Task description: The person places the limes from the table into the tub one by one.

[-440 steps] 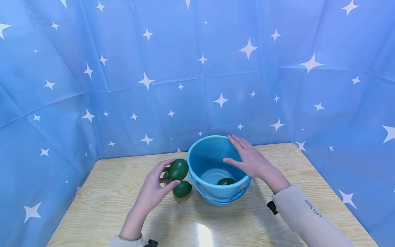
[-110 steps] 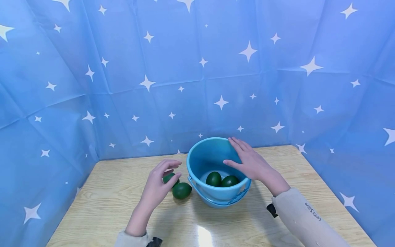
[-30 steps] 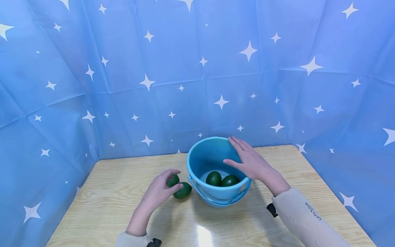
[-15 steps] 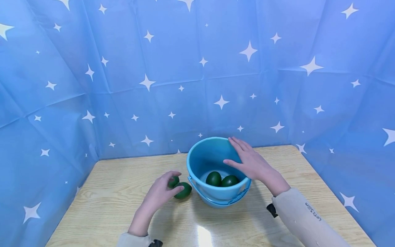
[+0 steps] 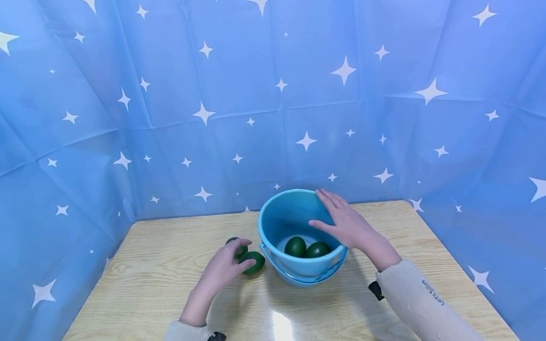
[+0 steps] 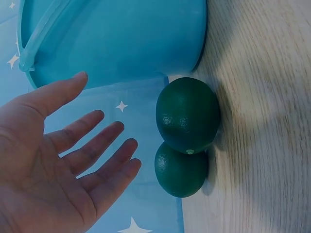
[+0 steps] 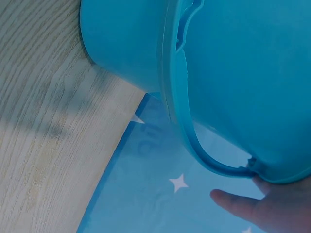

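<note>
My left hand (image 5: 223, 267) is beside two dark green limes on the table, its fingers spread and holding nothing. In the left wrist view the nearer lime (image 6: 188, 114) overlaps the farther lime (image 6: 180, 170), and the fingertips point toward them with a gap between. A light blue bucket (image 5: 292, 210) stands upright just right of these limes. Inside, at the bottom, lie two more limes, a left one (image 5: 295, 246) and a right one (image 5: 317, 249). My right hand (image 5: 350, 225) rests on the bucket's right rim, fingers straight along it and thumb over the opening.
The bucket's handle (image 7: 214, 165) hangs down against its near side. A light wood table (image 5: 149, 274) carries everything. Blue curtain (image 5: 213, 142) with white stars encloses the back and both sides, close behind the bucket.
The lime held in my left hand at first is now in the bucket, joining another. Since then my left hand has come down lower and slightly right, beside the limes. My right hand has stayed put.
</note>
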`<state>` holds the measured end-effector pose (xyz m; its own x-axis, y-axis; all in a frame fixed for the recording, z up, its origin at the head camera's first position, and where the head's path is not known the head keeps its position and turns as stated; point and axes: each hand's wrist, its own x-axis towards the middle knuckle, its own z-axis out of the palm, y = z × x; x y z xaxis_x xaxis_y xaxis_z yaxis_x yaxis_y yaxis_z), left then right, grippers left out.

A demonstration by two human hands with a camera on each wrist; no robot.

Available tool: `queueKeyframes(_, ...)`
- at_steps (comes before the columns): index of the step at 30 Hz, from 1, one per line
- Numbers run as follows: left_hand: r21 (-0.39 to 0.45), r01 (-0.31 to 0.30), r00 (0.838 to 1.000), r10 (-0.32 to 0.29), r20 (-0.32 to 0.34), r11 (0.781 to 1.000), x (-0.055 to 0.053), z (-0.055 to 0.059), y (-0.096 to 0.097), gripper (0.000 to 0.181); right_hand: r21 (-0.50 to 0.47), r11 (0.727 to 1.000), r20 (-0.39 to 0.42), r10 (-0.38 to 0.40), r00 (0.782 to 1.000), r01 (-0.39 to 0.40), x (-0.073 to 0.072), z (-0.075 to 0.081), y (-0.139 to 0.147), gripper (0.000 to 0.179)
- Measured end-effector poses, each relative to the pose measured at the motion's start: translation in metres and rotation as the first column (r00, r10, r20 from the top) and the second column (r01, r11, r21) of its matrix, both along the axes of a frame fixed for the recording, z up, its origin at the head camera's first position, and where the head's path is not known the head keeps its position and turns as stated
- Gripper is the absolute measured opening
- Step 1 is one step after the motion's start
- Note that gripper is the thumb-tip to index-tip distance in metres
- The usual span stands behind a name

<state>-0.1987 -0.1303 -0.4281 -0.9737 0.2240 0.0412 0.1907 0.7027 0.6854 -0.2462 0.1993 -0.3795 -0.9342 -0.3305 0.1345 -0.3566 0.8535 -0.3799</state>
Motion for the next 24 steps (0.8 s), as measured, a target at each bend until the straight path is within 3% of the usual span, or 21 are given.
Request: queueKeyframes(24, -0.073, -0.023, 1.0, 0.023, 0.001, 0.997, 0.001, -0.011, 0.007, 0.048, -0.004, 1.0, -0.003, 0.007, 1.0, -0.007, 0.0, -0.001, 0.0, 0.086)
